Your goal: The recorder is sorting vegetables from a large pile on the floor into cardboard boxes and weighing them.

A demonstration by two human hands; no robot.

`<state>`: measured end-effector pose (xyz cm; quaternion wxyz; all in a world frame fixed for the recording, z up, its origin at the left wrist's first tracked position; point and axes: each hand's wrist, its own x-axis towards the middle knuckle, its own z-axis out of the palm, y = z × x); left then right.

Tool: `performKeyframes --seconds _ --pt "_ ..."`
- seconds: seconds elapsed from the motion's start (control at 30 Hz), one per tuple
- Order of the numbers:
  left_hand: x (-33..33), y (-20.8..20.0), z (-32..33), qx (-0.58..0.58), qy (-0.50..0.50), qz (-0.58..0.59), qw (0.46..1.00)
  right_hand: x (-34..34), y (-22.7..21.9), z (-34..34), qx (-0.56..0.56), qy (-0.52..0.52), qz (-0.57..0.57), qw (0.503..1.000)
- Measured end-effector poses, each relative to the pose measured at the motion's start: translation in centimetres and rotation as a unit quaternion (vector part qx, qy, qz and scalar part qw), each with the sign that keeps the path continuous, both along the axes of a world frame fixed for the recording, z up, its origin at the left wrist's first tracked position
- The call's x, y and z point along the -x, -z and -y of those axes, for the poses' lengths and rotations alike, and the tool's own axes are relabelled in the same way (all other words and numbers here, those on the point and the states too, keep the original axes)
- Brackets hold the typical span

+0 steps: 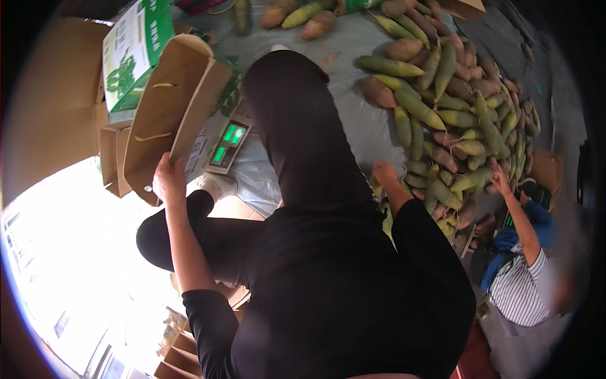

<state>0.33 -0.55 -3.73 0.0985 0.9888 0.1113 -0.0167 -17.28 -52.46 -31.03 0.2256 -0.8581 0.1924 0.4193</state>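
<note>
My left hand [169, 180] grips the edge of an open brown cardboard box [165, 114] with green print, tilted over a weighing scale [227, 142] with a lit green display. My right hand [383, 173] rests at the near edge of a large pile of long green, yellow and brown husked shoots [454, 114] lying on a grey sheet [356, 120]. Its fingers are hidden among the shoots, so I cannot see whether it holds one. My own black-clothed body and leg [303, 158] fill the middle of the view.
Another person in a striped shirt [521, 284] crouches at the right, one hand [500, 180] on the pile. A second green-and-white box [132, 50] stands behind the brown one. More shoots [303, 16] lie at the top. Stacked cardboard [180, 360] shows at the bottom left.
</note>
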Motion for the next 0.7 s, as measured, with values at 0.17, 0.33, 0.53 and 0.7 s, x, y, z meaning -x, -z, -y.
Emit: performKeyframes --seconds 0.17,0.33,0.53,0.7 --pt "-1.0 -0.7 2.7 -0.015 -0.012 -0.047 0.999 2.3 3.6 1.8 -0.025 0.147 0.081 0.985" --pt "-0.2 -1.8 3.2 -0.038 -0.013 -0.035 0.999 0.5 1.1 0.5 -0.099 0.258 0.111 0.955" --pt "0.4 -1.4 2.5 -0.02 -0.006 0.007 1.0 -5.3 -6.1 0.8 -0.173 0.373 0.235 0.881" --pt "0.0 -0.8 2.2 -0.009 0.008 -0.001 1.0 -13.9 -13.8 0.6 -0.244 0.248 0.424 0.836"
